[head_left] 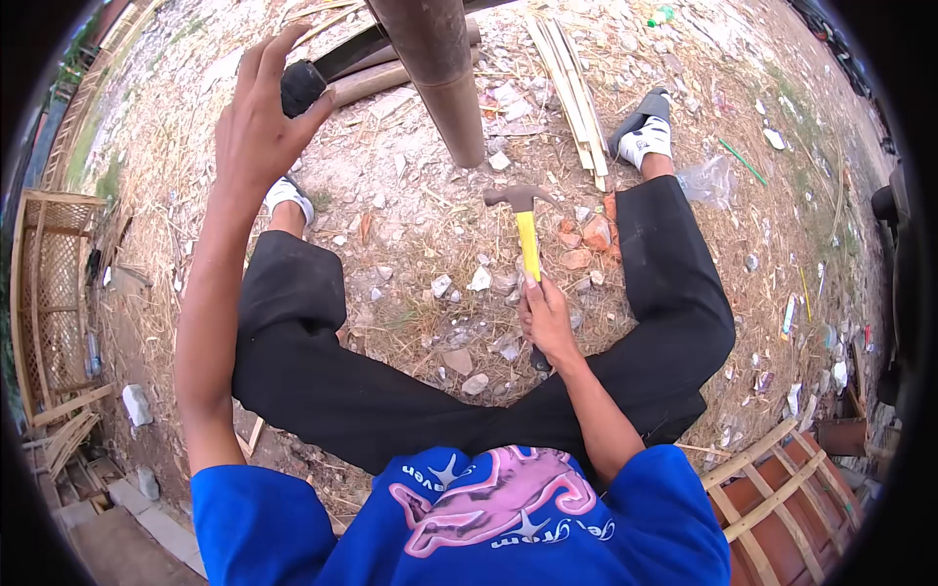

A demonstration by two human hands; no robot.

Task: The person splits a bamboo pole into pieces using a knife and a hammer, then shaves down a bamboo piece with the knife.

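Observation:
My right hand (550, 320) is closed round the lower, black part of a claw hammer (528, 234) with a yellow handle, its dark steel head pointing away from me. Raised at the upper left, my left hand (259, 122) has its thumb and fingers curled about the black handle (301, 88) of a dark, broad-bladed knife (357, 54), possibly a machete. Its blade runs up and right, passing out of sight at a thick brown pole (435, 88) that looks like bamboo. Whether the blade touches the pole I cannot tell. The pole stands between my feet, its top outside the view.
Brown poles (366, 83) lie on the ground behind the upright one. Split pale strips (572, 98) lie near my right foot. Broken bricks (596, 232) and stones litter the straw-covered ground. Wooden lattice frames stand at left (59, 293) and lower right (782, 498).

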